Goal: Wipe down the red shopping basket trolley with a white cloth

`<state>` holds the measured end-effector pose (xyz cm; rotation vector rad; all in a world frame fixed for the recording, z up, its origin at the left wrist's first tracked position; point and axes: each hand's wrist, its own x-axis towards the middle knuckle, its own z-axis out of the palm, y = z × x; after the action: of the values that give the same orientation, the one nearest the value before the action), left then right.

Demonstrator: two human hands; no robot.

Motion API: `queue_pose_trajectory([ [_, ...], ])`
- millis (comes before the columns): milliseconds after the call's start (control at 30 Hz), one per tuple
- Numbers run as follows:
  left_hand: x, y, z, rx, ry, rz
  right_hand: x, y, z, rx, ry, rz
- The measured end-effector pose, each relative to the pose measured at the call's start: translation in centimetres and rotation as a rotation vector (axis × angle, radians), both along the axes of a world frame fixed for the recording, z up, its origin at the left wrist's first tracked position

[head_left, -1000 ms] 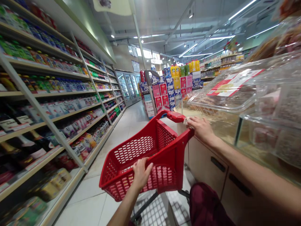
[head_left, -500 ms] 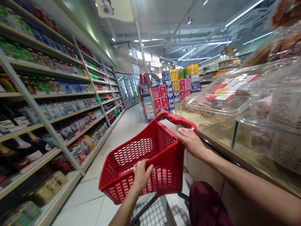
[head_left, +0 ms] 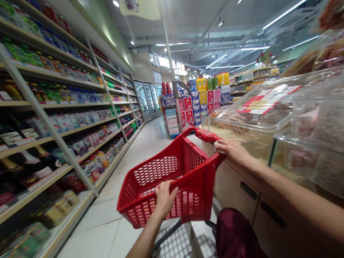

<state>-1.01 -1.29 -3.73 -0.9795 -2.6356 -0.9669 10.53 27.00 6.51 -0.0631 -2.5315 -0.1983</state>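
A red plastic shopping cart [head_left: 197, 175] with perforated basket walls stands in front of me, turned with its basket to the left. My left hand [head_left: 165, 196] holds the near rim of the basket, its fingers hooked over the top edge and its thumb on the outside. At the cart's right end, my right hand [head_left: 231, 152] is closed on the red push handle [head_left: 206, 135]. Its fingertips are partly hidden behind the handle. The part of the basket floor I can see shows no goods.
Shelves of bottled drinks [head_left: 64, 123] line the left side. Stacked drink cartons [head_left: 188, 111] stand ahead beside a grey post [head_left: 177, 107]. On my right, clear plastic food boxes [head_left: 255, 107] rest on a counter above cabinets [head_left: 239, 188]. Glass-door fridges [head_left: 147, 102] stand at the back.
My right hand has moved right and slightly up, from the handle's corner to a grip around its side. The cart appears slightly farther right; my left hand stays on the rim.
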Motion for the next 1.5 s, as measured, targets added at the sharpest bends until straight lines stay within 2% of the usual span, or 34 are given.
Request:
queue_pose_trajectory([
  [67, 0.1, 0.0, 0.2, 0.0, 0.0, 0.003, 0.2, -0.5, -1.0, 0.002, 0.077, -0.006],
  [200, 0.4, 0.0, 0.4, -0.013, -0.012, -0.004, 0.3, -2.6, -2.5, 0.033, 0.047, 0.146],
  [367, 0.6, 0.0, -0.1, -0.018, 0.036, -0.025, 1.0, -3.0, -1.1, -0.078, -0.019, 0.088],
  [533, 0.5, 0.0, -0.6, -0.045, 0.106, -0.045, 1.9, -1.6, 0.0, 0.0, -0.087, 0.193],
  [633, 0.3, 0.0, -0.6, -0.071, 0.134, -0.071, 2.2, 0.5, -0.1, -0.003, 0.008, 0.065],
  [733, 0.1, 0.0, -0.5, -0.096, 0.153, -0.077, 2.1, 0.9, -1.5, 0.008, 0.18, -0.068],
  [833, 0.0, 0.1, -0.3, -0.114, 0.142, -0.078, 1.7, -0.5, -3.3, 0.092, 0.168, 0.047],
  [900, 0.1, 0.2, 0.0, -0.128, 0.115, -0.079, 1.5, -0.8, -3.6, 0.132, 0.109, 0.116],
  [933, 0.1, 0.2, 0.2, -0.135, 0.097, -0.079, 1.5, -0.6, -3.4, 0.125, 0.104, 0.092],
  [1033, 0.3, 0.3, 0.6, -0.14, 0.048, -0.066, 1.7, 0.7, -2.6, 0.024, 0.208, -0.139],
  [1067, 0.3, 0.4, 0.7, -0.136, 0.038, -0.061, 1.7, 0.9, -2.5, 0.003, 0.239, -0.177],
  [1100, 0.4, 0.4, 0.7, -0.131, 0.032, -0.056, 1.7, 0.8, -2.5, 0.006, 0.248, -0.163],
  [1200, 0.5, 0.4, 0.8, -0.122, 0.014, -0.05, 1.5, -0.1, -3.0, 0.115, 0.17, 0.059],
  [1233, 0.5, 0.4, 0.9, -0.123, 0.006, -0.052, 1.4, -0.2, -3.0, 0.138, 0.156, 0.083],
  [1267, 0.5, 0.3, 0.9, -0.124, 0.001, -0.053, 1.4, -0.1, -3.0, 0.137, 0.166, 0.052],
  [1367, 0.4, 0.4, 0.8, -0.12, 0.0, -0.054, 1.5, 0.7, -2.9, 0.054, 0.29, -0.188],
  [1400, 0.4, 0.4, 0.8, -0.116, 0.001, -0.053, 1.6, 0.8, -3.0, 0.045, 0.326, -0.208],
  [1433, 0.4, 0.4, 0.7, -0.112, 0.0, -0.055, 1.6, 0.8, -3.3, 0.061, 0.341, -0.167],
  [1500, 0.3, 0.4, 0.6, -0.104, -0.003, -0.065, 1.8, 0.6, -3.9, 0.133, 0.324, 0.016],
])
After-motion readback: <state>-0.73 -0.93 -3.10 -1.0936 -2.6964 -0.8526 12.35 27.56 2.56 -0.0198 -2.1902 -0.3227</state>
